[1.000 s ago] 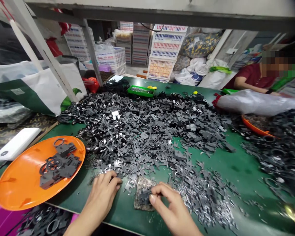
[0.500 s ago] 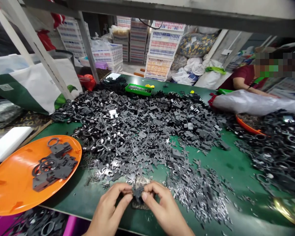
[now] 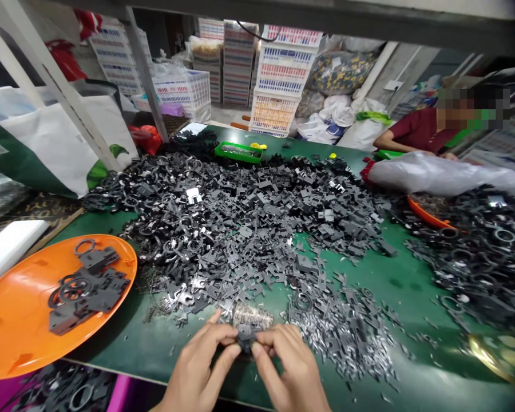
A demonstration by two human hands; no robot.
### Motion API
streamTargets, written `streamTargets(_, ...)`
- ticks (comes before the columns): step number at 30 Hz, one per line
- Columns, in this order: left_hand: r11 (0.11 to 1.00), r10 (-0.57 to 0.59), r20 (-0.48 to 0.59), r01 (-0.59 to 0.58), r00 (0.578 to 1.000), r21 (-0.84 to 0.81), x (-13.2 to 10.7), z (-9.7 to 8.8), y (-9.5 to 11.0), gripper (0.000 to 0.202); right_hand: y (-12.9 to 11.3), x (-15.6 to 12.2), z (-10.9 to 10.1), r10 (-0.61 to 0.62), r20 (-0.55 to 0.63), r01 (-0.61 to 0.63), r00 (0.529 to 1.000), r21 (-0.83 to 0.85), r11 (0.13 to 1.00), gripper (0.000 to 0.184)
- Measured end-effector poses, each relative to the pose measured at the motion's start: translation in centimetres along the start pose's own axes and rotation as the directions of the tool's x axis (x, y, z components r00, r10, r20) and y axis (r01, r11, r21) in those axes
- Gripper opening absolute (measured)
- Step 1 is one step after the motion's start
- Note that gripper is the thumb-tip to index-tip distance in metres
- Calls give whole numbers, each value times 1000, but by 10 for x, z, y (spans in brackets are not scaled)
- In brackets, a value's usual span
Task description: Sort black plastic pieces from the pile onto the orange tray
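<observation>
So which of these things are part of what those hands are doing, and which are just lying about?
Part of the work: left hand, right hand, dark part pinched between them, heap of dark parts, orange plate.

Just lying about: stacked crates, white bag.

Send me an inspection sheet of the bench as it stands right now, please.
Surface: green bench top, scattered with parts.
Job's things: dark grey cut part pinched between both hands; large heap of grey parts and rings; orange tray holding a few more.
Clutter: white and green bag; translucent plastic sheet.
Hands: left hand and right hand both on the part.
Cables: thin black wire above the crates.
Surroundings: stacked white crates; co-worker across the bench.
</observation>
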State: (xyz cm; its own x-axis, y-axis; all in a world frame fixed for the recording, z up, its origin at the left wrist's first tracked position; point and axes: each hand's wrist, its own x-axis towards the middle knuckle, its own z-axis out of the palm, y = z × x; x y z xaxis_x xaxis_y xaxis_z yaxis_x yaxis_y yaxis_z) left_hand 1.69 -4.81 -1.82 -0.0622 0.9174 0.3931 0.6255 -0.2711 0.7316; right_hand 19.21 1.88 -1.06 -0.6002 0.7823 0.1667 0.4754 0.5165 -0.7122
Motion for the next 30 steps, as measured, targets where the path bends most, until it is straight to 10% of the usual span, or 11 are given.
streamTargets(7,984,173,79,-175,982,17,2,3,0,28,5,3,-8,294,284,-392,913,406,826,35)
streamTargets(11,990,55,166,-76,985,122,-4,6,-5,41,19,-2,-7,371,250,-447,894,463,765,43)
streamTargets(30,961,14,137,-51,991,272,-13,27,-23,34,16,7,5,313,185,-308,932,-58,950,22)
